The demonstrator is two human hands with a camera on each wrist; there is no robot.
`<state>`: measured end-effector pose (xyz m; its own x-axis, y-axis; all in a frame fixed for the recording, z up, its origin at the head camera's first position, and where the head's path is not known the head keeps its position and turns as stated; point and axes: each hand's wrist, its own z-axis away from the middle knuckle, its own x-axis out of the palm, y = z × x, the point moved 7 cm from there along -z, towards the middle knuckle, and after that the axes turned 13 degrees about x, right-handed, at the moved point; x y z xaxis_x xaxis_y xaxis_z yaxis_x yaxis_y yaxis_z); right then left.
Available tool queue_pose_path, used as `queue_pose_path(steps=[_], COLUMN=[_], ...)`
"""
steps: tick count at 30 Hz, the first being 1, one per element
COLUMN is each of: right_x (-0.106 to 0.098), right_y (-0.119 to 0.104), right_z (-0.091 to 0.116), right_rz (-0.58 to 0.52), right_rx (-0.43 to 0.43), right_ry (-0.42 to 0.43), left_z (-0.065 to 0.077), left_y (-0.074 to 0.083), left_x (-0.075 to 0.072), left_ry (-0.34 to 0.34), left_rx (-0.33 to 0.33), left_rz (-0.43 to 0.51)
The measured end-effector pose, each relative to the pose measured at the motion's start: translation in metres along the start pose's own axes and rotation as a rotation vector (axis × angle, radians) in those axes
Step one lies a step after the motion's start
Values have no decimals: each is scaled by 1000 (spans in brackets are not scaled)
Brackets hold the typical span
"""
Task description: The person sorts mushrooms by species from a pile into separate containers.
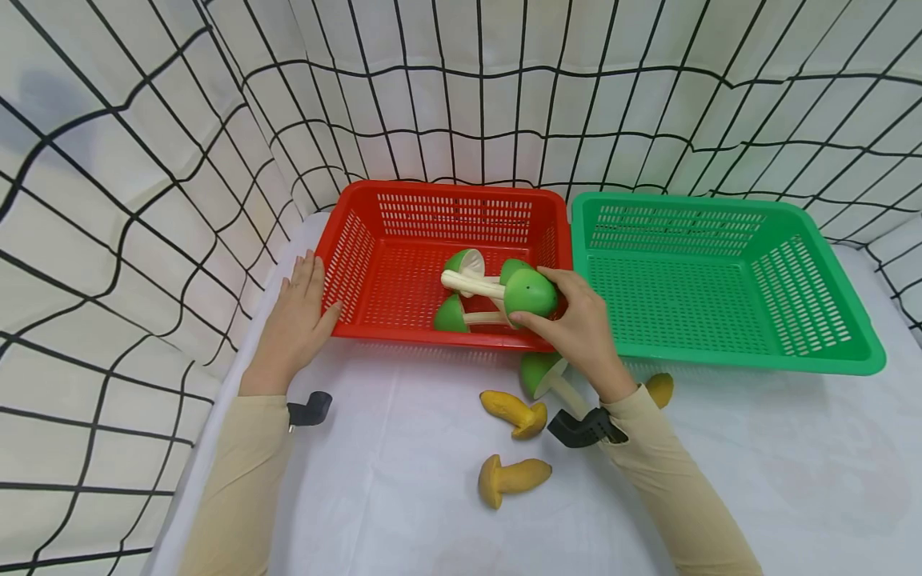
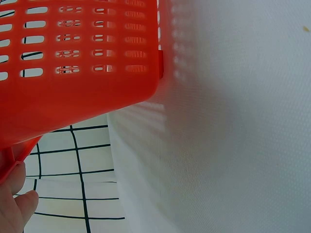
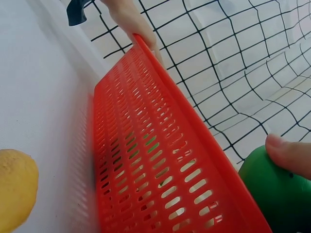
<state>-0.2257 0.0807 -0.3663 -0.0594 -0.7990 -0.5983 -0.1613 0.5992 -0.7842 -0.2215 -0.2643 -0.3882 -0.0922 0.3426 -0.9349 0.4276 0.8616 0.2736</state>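
My right hand (image 1: pixel 579 322) holds a green-capped toy mushroom (image 1: pixel 531 293) by its cap, over the right part of the red basket (image 1: pixel 432 338). Its white stem points left above other green-capped mushrooms (image 1: pixel 451 314) lying in the basket. In the right wrist view, the thumb (image 3: pixel 291 154) presses the green cap (image 3: pixel 274 187) just beyond the basket's rim. My left hand (image 1: pixel 294 318) rests on the basket's left rim with fingers extended. The left wrist view shows its fingertips (image 2: pixel 26 203) at the red rim.
A green basket (image 1: pixel 727 362) stands right of the red one. In front lie a green-capped mushroom (image 1: pixel 539 374), partly under my right forearm, and yellow mushrooms (image 1: pixel 513 406), (image 1: pixel 515 477); another yellow piece (image 1: pixel 659 390) shows beside the sleeve. Black-gridded white cloth (image 1: pixel 446 96) rises behind the baskets.
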Motion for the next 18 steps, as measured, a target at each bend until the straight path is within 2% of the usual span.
queue_pose_path(steps=[5,11,18], right_x=[6,16,14], right_y=[-3,-5,-8], right_z=[-5,-8,-6], right_rz=[58,128,122], right_rx=[20,32,-8], right_ry=[2,-45,-40], left_z=[0,0,0], left_y=[-1,0,-1], left_x=[0,0,1], left_ry=[-7,-9,-11], left_rx=[-2,-6,-10], left_rz=[1,5,1])
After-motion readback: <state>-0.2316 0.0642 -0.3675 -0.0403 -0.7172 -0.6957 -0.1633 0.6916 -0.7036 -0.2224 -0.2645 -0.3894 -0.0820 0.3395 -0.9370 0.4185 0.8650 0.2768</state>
